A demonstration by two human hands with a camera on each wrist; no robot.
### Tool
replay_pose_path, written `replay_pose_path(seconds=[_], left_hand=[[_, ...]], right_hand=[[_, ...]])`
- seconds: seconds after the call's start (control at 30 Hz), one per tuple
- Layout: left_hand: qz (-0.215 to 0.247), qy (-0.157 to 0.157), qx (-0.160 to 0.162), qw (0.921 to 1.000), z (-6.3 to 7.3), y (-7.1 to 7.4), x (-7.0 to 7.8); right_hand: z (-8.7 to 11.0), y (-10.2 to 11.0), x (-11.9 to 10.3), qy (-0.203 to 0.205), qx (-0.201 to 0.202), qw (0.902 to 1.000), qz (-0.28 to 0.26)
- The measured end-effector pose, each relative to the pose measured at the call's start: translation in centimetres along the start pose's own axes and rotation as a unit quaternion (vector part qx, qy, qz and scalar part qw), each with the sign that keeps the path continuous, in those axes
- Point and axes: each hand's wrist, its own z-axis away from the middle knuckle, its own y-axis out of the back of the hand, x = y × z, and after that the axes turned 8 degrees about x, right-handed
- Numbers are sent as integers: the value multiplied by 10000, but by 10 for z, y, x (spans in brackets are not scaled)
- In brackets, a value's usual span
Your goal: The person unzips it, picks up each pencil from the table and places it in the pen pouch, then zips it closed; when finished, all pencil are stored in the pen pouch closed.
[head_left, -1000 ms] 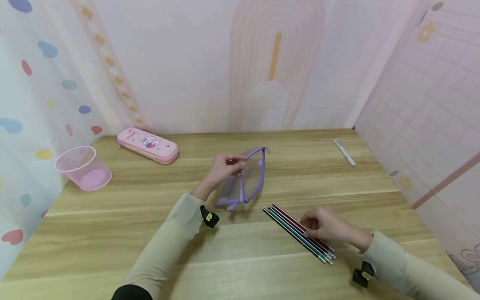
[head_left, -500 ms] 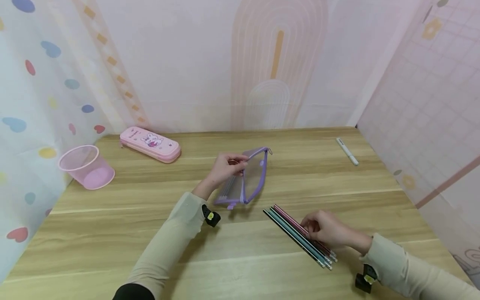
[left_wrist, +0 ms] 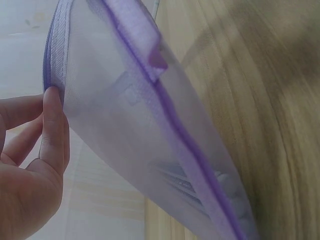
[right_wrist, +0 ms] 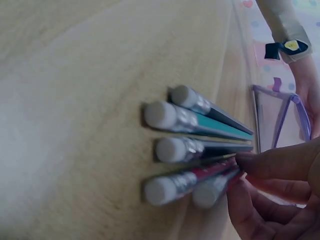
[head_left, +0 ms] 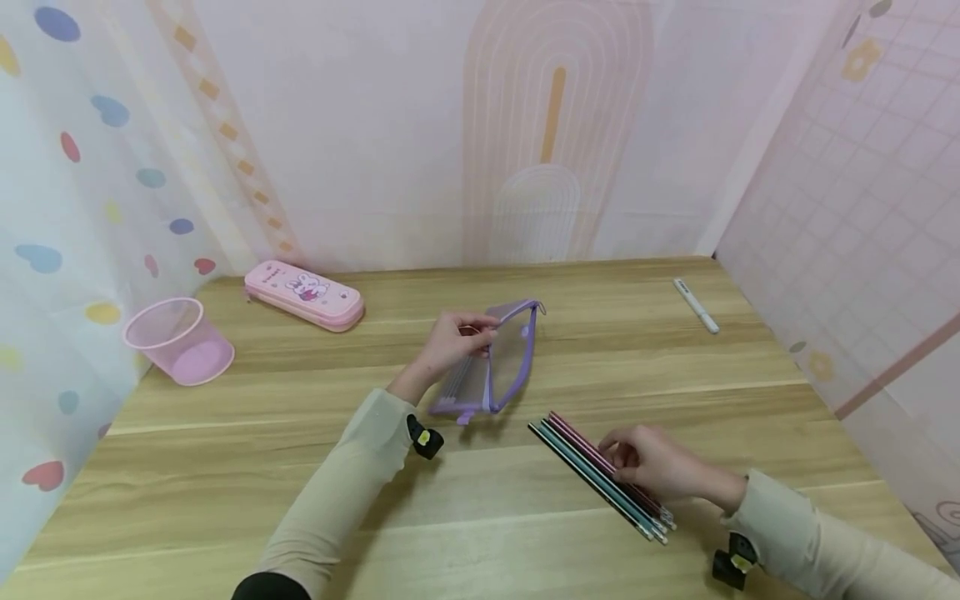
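A translucent purple-edged zip pouch (head_left: 513,358) stands with its mouth spread apart near the table's middle. My left hand (head_left: 448,342) pinches the pouch's upper rim between thumb and fingers. Through its mesh in the left wrist view, a few thin greyish sticks (left_wrist: 182,182) show faintly. Several pencils (head_left: 592,469) with white erasers lie side by side to the pouch's front right, in black, teal and dark red. Above them is my right hand (head_left: 652,462), its thumb and fingertips pinching the dark red pencil (right_wrist: 210,170); in the right wrist view, fingers partly cover the pencils beyond the erasers.
A pink pencil case (head_left: 303,293) with a rabbit print lies at the back left. Beside it a pink see-through cup (head_left: 180,342) stands near the left edge. One white pen (head_left: 696,306) rests at the back right. Patterned cloth hangs behind the wooden table (head_left: 360,533).
The pencils have shifted very slightly under the right hand, and the dark red one shows more plainly. The left hand keeps its pinch on the pouch. The head view has tilted a little.
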Motion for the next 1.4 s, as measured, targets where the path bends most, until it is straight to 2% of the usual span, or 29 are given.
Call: replay_pose_path(seconds=[0.1, 0.23, 0.37, 0.47, 0.6, 0.77, 0.93, 1.03, 1.13, 1.2, 1.33, 1.4], left_hand=[[60, -1, 1, 10000, 0, 0, -1], [100, -59, 28, 9999, 1, 0, 0], [125, -32, 78, 9999, 0, 0, 0], [96, -7, 89, 9999, 0, 0, -1], [26, 8, 91, 10000, 0, -1, 0], [-35, -3, 144, 9999, -1, -2, 2], [-65, -27, 156, 9999, -1, -2, 2], [-64, -42, 138, 9999, -1, -2, 2], [-53, -54, 116, 9999, 0, -3, 2], [-23, -37, 114, 9999, 0, -4, 1], [-39, -2, 109, 9999, 0, -5, 0], [-82, 5, 107, 9999, -1, -5, -1]], right_hand=[[-2, 6, 1, 226, 2, 9996, -146], [-9, 19, -1, 517, 260, 9981, -222], [-23, 33, -8, 540, 875, 9940, -372], [-35, 40, -14, 407, 1371, 9866, -781], [-48, 42, -20, 19, 1684, 9711, -1689], [-59, 31, -23, -144, 2031, 9414, -2689], [-66, 16, -23, -170, 2287, 9180, -3237], [-69, 10, -23, -253, 2377, 9092, -3408], [-71, 7, -22, -337, 2344, 9077, -3465], [-72, 6, -23, -420, 2172, 9135, -3414], [-78, 4, -25, -740, 1435, 9286, -3342], [-83, 2, -27, -934, 1134, 9311, -3339]])
